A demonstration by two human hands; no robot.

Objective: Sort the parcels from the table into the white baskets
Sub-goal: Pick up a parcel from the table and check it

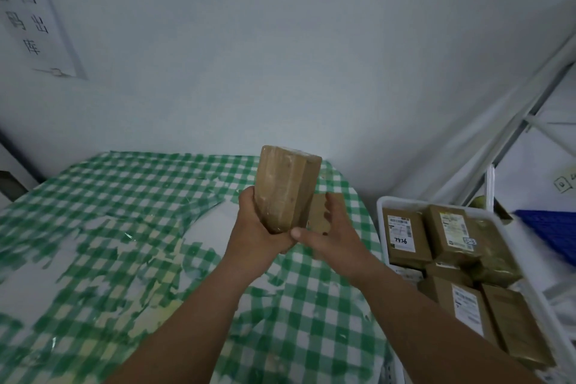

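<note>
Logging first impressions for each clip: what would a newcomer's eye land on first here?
First, the brown parcel held upright at centre above the green checked table; the left hand grips its lower end, and the right hand is at its right side, fingers loosely spread. Next, the white basket at the right, already packed with labelled brown parcels, one marked 7936.

table (93, 227) — worn green checked cloth (311, 321)
</note>
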